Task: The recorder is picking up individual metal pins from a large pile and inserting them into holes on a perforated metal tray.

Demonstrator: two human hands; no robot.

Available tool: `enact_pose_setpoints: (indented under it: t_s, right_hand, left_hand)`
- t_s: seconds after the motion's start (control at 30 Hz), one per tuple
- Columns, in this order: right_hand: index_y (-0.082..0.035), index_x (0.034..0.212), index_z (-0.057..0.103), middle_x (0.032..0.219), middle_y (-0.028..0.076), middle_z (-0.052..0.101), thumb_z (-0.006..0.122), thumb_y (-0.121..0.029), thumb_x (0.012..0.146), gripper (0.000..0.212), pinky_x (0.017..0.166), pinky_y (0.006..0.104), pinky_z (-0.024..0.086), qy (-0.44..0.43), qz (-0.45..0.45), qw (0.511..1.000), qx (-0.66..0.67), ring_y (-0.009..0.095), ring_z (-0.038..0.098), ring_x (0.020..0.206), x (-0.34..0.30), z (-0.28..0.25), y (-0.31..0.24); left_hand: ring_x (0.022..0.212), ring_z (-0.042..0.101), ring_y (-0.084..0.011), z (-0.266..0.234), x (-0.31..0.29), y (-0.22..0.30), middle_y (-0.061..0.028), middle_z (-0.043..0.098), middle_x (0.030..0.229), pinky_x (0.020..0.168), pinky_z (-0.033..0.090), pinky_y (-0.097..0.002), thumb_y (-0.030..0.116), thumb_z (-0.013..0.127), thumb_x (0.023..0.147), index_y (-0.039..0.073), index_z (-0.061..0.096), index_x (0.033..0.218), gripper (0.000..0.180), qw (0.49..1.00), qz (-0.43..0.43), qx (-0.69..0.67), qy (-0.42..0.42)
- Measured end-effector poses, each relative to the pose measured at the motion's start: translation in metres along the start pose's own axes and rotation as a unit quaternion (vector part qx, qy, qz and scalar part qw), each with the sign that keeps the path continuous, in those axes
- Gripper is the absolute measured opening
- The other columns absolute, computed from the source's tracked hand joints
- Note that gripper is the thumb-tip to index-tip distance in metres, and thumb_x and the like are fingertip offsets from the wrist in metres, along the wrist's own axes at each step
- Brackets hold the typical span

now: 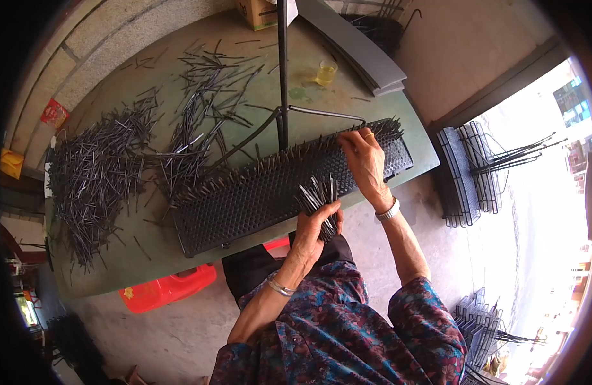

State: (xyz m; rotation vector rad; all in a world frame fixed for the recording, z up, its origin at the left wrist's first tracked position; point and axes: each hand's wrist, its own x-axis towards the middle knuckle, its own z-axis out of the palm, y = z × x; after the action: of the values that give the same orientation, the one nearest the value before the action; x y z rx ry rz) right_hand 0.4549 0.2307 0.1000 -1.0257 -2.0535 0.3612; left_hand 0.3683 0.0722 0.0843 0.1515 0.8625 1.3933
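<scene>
A bundle of thin dark sticks (318, 196) is gripped in my left hand (312, 231), standing up out of the fist close to my body. My right hand (365, 157) is at the right part of a long black perforated panel (244, 215), fingers pinched together near its far edge. Whatever is between those fingertips is hidden. Rows of short dark sticks poke up from the holes along the panel's far side, while the holes nearer me are bare. A black metal rod frame (283, 77) rises behind the panel, its arms reaching down to it.
Heaps of loose dark sticks (100, 176) cover the green table (132, 256) at the left. Farther back are a glass of yellow liquid (326, 72), grey flat panels (360, 51) and a cardboard box (257, 13). A red plastic stool (171, 289) stands below; black racks (460, 176) lean at the right.
</scene>
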Motion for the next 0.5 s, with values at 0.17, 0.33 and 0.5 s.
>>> enact_pose_setpoints:
  t_s: [0.17,0.33,0.5]
  right_hand:
    - [-0.007,0.095,0.071,0.081,0.008,0.057,0.068,-0.015,0.086,0.012,0.062,0.0334,0.048,0.039,0.005,0.999,-0.029,0.024,0.060,0.068,-0.004,-0.004,0.002]
    - [-0.005,0.100,0.071,0.080,0.009,0.057,0.069,-0.019,0.087,0.019,0.063,0.0343,0.048,0.003,0.025,0.999,-0.038,0.025,0.060,0.069,-0.006,-0.012,-0.002]
    - [0.000,0.102,0.067,0.078,0.008,0.060,0.064,-0.033,0.093,0.034,0.065,0.0302,0.047,-0.188,0.116,0.971,0.093,0.015,0.059,0.072,-0.008,-0.045,-0.008]
  left_hand:
    - [0.059,0.056,-0.0138,0.005,-0.001,0.001,-0.0045,0.059,0.068,0.054,0.047,-0.0282,0.016,0.064,0.088,0.002,0.060,0.087,0.015,1.000,-0.002,-0.003,0.002]
    - [0.059,0.057,-0.0147,0.006,0.002,0.003,-0.0056,0.060,0.068,0.055,0.047,-0.0290,0.014,0.063,0.087,0.000,0.060,0.087,0.015,1.000,0.014,0.010,-0.007]
    - [0.054,0.057,-0.0136,0.005,0.004,0.002,-0.0053,0.062,0.067,0.051,0.046,-0.0274,0.011,0.066,0.083,0.000,0.062,0.082,0.011,1.000,0.008,0.003,0.016]
